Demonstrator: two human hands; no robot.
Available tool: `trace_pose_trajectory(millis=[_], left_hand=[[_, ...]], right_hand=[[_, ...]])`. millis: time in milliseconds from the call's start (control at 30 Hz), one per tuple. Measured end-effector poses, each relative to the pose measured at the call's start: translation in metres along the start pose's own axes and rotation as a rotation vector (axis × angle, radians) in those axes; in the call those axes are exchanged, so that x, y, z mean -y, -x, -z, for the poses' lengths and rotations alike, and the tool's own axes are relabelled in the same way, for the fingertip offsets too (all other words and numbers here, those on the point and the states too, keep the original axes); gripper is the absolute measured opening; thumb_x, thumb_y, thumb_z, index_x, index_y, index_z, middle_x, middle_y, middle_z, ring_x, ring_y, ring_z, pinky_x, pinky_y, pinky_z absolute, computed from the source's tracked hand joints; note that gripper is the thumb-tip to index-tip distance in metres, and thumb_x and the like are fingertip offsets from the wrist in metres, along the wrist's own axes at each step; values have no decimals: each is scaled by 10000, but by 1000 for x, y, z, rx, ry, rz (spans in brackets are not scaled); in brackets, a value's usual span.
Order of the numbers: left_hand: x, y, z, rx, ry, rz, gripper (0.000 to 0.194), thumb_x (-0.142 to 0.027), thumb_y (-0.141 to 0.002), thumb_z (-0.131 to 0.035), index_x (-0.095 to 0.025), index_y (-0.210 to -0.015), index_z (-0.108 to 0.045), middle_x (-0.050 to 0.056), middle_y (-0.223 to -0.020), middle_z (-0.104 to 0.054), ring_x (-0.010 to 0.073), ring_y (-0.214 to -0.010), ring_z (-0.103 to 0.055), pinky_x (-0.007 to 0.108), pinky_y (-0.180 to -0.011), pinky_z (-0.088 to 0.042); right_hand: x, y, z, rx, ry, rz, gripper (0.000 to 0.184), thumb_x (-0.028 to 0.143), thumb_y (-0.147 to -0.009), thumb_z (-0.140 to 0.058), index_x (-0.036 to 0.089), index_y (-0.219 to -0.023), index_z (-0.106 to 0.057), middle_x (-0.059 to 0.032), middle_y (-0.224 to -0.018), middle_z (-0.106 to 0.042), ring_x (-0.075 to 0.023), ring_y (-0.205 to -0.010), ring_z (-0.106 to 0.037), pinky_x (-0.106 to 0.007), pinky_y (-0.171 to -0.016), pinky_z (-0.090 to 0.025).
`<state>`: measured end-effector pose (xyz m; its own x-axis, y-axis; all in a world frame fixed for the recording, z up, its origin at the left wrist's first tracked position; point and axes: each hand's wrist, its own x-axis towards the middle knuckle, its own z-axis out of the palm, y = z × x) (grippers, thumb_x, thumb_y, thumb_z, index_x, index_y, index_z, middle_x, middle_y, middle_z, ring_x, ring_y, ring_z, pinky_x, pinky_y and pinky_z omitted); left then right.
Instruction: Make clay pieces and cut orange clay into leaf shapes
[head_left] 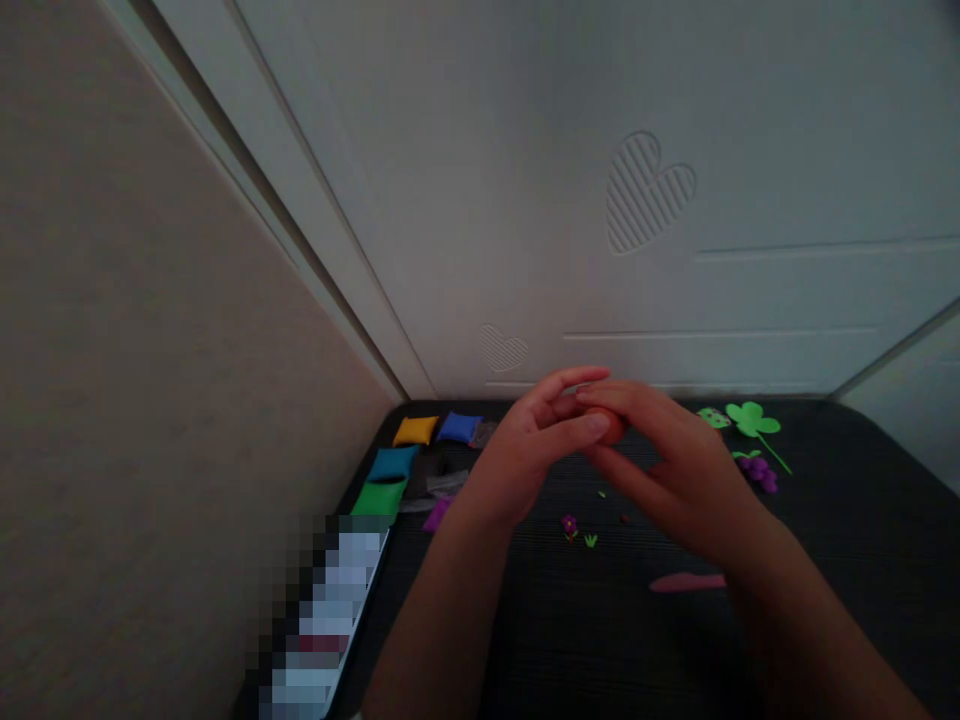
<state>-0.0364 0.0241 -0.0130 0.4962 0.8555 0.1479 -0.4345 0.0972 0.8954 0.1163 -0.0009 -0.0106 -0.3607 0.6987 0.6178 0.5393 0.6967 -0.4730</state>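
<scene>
evidently, in the head view, an orange lump [615, 428] is held above the dark table [592, 640], pinched between the left hand [536, 435] at nine o'clock and the right hand [675, 455] at three, the fingers of both curved around it. at seven o'clock from it a small purple flower [570, 523] is seen, at five a pink tool [686, 583]. the lump is judged light, soft and easily dented, best held around its sides with gentle, flat fingers.

Bare hands [517, 455], bare forearms [442, 625], slim fingers [566, 437]
</scene>
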Motion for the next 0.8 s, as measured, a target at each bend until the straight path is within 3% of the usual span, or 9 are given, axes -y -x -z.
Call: trace_pose_trajectory(millis=[333, 800], left_hand=[[-1, 0, -1, 9, 11, 15, 403, -190, -715, -695, -206, -1105, -596, -7, -788, -643, 90, -698, -571, 207, -684, -423], [0, 0, -1, -17, -18, -6, 366, -220, -745, -674, -218, -1103, -599, 7, -849, -659, 104, -755, -586, 215, -707, -428]], right_hand=[[-1, 0, 2, -34, 28, 29, 264, 184, -827, -578, 180, -1091, -580, -55, -1107, -638, -162, -1057, -558, -336, -939, -435], [-1, -1, 1, -20, 19, -4, 318, 248, -840, -573, 203, -1152, -531, -67, -1130, -625, -194, -1052, -562, -372, -898, -448]])
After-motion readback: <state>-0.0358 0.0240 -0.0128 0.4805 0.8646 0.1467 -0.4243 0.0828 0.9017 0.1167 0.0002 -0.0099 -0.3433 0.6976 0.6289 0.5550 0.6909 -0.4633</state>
